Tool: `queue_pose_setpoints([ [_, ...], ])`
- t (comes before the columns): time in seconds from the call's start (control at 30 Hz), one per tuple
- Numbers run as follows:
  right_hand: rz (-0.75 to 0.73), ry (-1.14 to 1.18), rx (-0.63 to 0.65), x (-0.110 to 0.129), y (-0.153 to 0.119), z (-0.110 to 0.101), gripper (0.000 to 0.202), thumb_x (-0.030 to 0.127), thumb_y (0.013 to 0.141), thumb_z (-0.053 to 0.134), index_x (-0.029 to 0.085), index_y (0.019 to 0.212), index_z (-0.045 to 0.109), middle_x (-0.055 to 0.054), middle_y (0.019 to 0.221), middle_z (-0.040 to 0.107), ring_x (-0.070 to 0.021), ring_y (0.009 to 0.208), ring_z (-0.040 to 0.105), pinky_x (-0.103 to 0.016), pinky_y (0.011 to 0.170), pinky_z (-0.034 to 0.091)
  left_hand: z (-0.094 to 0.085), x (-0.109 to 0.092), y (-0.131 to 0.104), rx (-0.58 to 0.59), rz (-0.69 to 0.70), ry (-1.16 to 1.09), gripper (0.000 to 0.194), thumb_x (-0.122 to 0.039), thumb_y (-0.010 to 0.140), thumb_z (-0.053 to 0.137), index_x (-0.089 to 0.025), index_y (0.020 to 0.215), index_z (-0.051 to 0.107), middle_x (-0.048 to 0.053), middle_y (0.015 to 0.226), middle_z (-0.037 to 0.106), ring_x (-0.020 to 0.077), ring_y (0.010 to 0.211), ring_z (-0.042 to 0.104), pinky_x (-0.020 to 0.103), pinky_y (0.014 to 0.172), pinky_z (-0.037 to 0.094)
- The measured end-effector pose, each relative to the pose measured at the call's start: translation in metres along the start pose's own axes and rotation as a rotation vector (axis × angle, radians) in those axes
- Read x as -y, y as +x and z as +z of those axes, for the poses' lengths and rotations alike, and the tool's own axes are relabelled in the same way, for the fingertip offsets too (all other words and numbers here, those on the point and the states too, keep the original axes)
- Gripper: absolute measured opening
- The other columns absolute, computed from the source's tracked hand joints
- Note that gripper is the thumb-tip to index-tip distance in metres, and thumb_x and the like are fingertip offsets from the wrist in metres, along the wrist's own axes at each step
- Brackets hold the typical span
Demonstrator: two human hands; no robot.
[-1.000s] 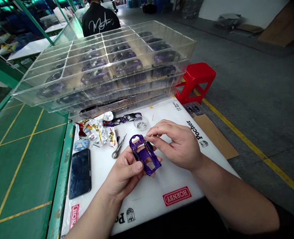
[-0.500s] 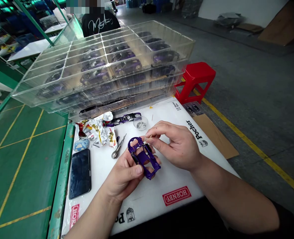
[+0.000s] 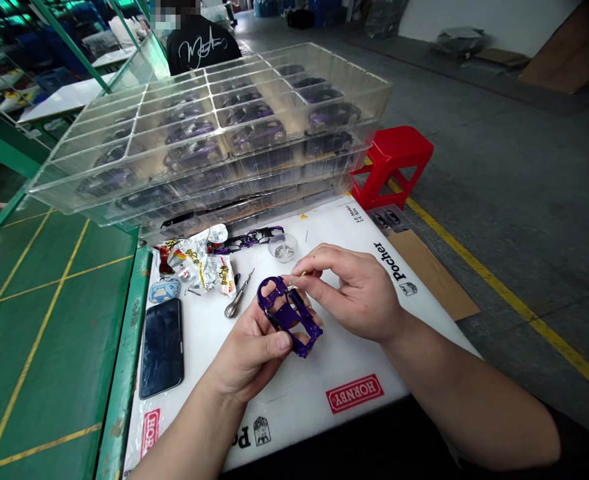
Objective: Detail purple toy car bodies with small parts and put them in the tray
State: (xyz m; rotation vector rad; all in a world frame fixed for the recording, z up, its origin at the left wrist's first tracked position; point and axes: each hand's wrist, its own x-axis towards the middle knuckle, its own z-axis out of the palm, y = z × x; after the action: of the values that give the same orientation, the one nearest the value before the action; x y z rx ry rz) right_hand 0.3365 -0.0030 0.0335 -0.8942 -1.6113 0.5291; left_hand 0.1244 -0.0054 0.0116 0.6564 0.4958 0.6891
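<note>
A purple toy car body (image 3: 288,316) with window openings is held in my left hand (image 3: 255,348), the thumb on its near side and fingers beneath it. Above its far right edge, my right hand (image 3: 357,288) pinches a thin, light-coloured stick-like thing (image 3: 303,274) between thumb and forefinger. The tip of that stick comes close to the car body; whether it touches is too small to tell. Beyond my hands a small clear dish (image 3: 283,248) holds shiny bits, and a metal-handled pointed tool (image 3: 239,295) lies left of the car body.
Stacked clear trays (image 3: 214,127) of purple car bodies stand at the back. Left on the white table (image 3: 304,437) are a phone (image 3: 161,348), a blue case (image 3: 164,290), crumpled wrappers (image 3: 199,257) and more purple parts (image 3: 254,238). A red stool (image 3: 399,157) and a person (image 3: 202,47) are beyond.
The view has shifted very slightly. My left hand has tilted the car body a little, while my right hand keeps its pinch in nearly the same place.
</note>
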Motion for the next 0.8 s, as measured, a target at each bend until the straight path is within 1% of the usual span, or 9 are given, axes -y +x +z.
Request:
queue_pose_setpoints([
  [0.2, 0.006, -0.010, -0.005, 0.000, 0.001, -0.001, 0.009, 0.013, 0.106, 0.080, 0.022, 0.111, 0.081, -0.001, 0.101, 0.084, -0.0154, 0.091, 0.077, -0.029, 0.085, 0.061, 0.000, 0.002, 0.000, -0.007, -0.001, -0.002, 0.060, -0.030, 0.081, 0.105, -0.019, 0.132, 0.075, 0.012, 0.114, 0.084, 0.0233, 0.098, 0.080, 0.029, 0.077, 0.064],
  [0.37, 0.021, -0.027, -0.034, -0.002, 0.001, -0.002, 0.011, 0.012, 0.106, 0.079, 0.022, 0.110, 0.082, -0.002, 0.104, 0.085, -0.0167, 0.095, 0.078, -0.030, 0.086, 0.062, -0.001, 0.002, 0.000, -0.032, 0.020, 0.003, 0.055, -0.029, 0.089, 0.100, -0.022, 0.136, 0.073, 0.011, 0.111, 0.085, 0.0242, 0.100, 0.083, 0.027, 0.076, 0.065],
  [0.43, 0.072, 0.013, -0.051, -0.005, 0.000, -0.001, 0.008, 0.016, 0.106, 0.079, 0.023, 0.109, 0.082, -0.002, 0.106, 0.084, -0.0180, 0.098, 0.079, -0.032, 0.087, 0.062, 0.000, 0.000, 0.001, -0.058, 0.044, 0.004, 0.052, -0.029, 0.091, 0.099, -0.023, 0.137, 0.074, 0.010, 0.115, 0.085, 0.0247, 0.104, 0.083, 0.026, 0.077, 0.065],
  [0.5, 0.169, 0.092, -0.083, -0.007, -0.001, 0.000, 0.004, 0.020, 0.107, 0.080, 0.023, 0.108, 0.082, -0.003, 0.105, 0.084, -0.0186, 0.099, 0.079, -0.032, 0.087, 0.063, 0.002, -0.001, 0.002, -0.093, 0.071, 0.000, 0.054, -0.029, 0.091, 0.099, -0.024, 0.138, 0.074, 0.009, 0.117, 0.084, 0.0258, 0.108, 0.084, 0.025, 0.076, 0.066],
  [0.57, 0.246, 0.172, -0.129, -0.008, -0.001, 0.001, 0.001, 0.024, 0.106, 0.082, 0.024, 0.107, 0.082, -0.002, 0.103, 0.083, -0.0184, 0.096, 0.079, -0.032, 0.087, 0.064, 0.002, -0.003, 0.003, -0.127, 0.088, -0.004, 0.054, -0.029, 0.090, 0.099, -0.023, 0.138, 0.074, 0.008, 0.114, 0.083, 0.0277, 0.113, 0.085, 0.024, 0.075, 0.066],
  [0.67, 0.271, 0.183, -0.179, -0.011, 0.001, -0.004, 0.006, 0.029, 0.104, 0.085, 0.024, 0.105, 0.082, -0.003, 0.102, 0.083, -0.0184, 0.094, 0.078, -0.031, 0.087, 0.064, 0.000, -0.004, 0.005, -0.194, 0.109, -0.005, 0.051, -0.030, 0.091, 0.099, -0.021, 0.135, 0.074, 0.007, 0.110, 0.082, 0.0279, 0.116, 0.084, 0.024, 0.076, 0.068],
  [0.73, 0.333, 0.110, -0.146, -0.015, 0.002, -0.012, 0.013, 0.035, 0.103, 0.085, 0.023, 0.103, 0.082, -0.003, 0.100, 0.082, -0.0185, 0.090, 0.076, -0.031, 0.081, 0.061, -0.002, -0.006, 0.005, -0.226, 0.128, -0.003, 0.049, -0.029, 0.091, 0.099, -0.021, 0.133, 0.075, 0.006, 0.114, 0.081, 0.0261, 0.114, 0.083, 0.025, 0.077, 0.069],
  [0.77, 0.394, 0.071, -0.081, -0.018, 0.003, -0.017, 0.016, 0.038, 0.103, 0.085, 0.023, 0.101, 0.081, -0.003, 0.097, 0.081, -0.0183, 0.087, 0.074, -0.031, 0.077, 0.059, -0.003, -0.007, 0.005, -0.228, 0.138, 0.000, 0.047, -0.029, 0.092, 0.098, -0.022, 0.133, 0.076, 0.006, 0.115, 0.080, 0.0254, 0.113, 0.083, 0.026, 0.078, 0.069],
  [0.8, 0.469, 0.039, 0.016, -0.022, 0.003, -0.023, 0.019, 0.040, 0.103, 0.083, 0.022, 0.100, 0.080, -0.003, 0.093, 0.079, -0.0182, 0.083, 0.072, -0.030, 0.073, 0.057, -0.004, -0.008, 0.005, -0.222, 0.146, 0.003, 0.046, -0.028, 0.092, 0.098, -0.022, 0.133, 0.076, 0.006, 0.115, 0.080, 0.0251, 0.113, 0.083, 0.026, 0.077, 0.070],
])
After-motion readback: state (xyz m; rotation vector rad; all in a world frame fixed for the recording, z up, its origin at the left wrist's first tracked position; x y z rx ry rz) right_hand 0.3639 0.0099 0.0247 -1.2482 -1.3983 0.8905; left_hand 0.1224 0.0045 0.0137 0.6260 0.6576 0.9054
